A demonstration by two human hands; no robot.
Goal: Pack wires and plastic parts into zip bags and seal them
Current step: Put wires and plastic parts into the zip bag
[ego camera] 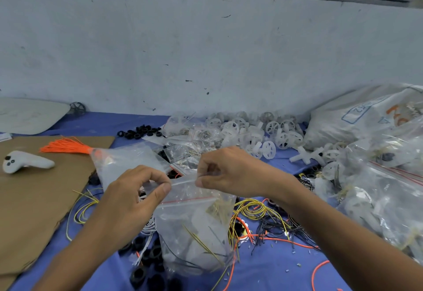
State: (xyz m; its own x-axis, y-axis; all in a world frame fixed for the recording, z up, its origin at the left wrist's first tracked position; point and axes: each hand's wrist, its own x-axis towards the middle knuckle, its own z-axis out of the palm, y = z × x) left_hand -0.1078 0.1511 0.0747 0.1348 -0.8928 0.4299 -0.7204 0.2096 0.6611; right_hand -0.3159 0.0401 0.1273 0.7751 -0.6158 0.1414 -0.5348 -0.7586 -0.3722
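The left hand (137,190) and right hand (231,171) each pinched the top edge of a clear bag (183,213), held upright over the bench (274,272). Wires (201,242) lay inside the bag. Loose wires (263,217) lay right of the bag, black rings (148,256) at its lower left, and cardboard (34,199) further left.
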